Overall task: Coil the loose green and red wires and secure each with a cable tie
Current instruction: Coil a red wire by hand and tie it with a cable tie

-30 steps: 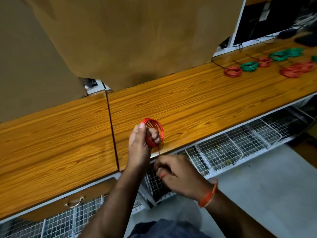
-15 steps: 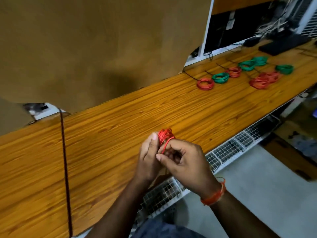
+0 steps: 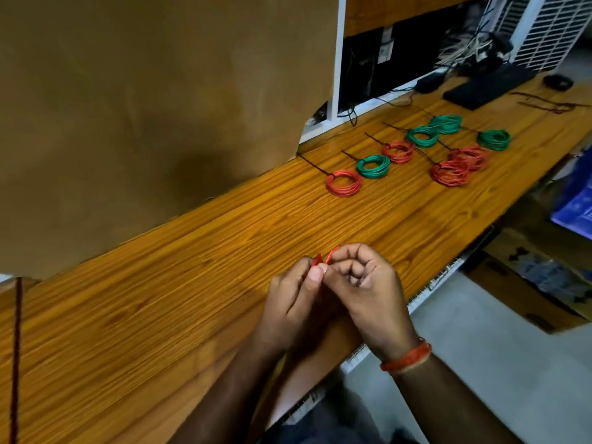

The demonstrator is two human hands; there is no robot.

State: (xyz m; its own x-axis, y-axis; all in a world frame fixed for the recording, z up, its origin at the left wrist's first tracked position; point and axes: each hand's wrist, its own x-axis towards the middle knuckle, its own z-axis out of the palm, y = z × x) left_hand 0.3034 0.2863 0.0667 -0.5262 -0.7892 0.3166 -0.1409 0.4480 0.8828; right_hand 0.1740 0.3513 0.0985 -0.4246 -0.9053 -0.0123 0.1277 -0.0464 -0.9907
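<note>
A small red wire coil (image 3: 320, 259) sits between my two hands over the front of the wooden bench (image 3: 192, 283); only its top edge shows. My left hand (image 3: 293, 302) pinches it with thumb and fingers. My right hand (image 3: 368, 283), fingers curled, pinches the coil's right side. Farther right on the bench lie several finished coils, each with a dark tie tail: a red coil (image 3: 343, 183), a green coil (image 3: 373, 166), another red coil (image 3: 398, 151), more green coils (image 3: 423, 135) and stacked red coils (image 3: 450, 173).
A big brown cardboard sheet (image 3: 144, 107) stands along the bench's back. A dark cord (image 3: 16, 357) crosses the bench at the far left. A black keyboard (image 3: 487, 86), tangled cables and a white grille (image 3: 557, 27) are at the back right. Boxes (image 3: 528, 277) stand on the floor.
The view has swung right and closer. The coil, plainly visible as a ring a second ago, is now squeezed almost out of sight between both hands; my right hand rose from below the bench edge to it.
</note>
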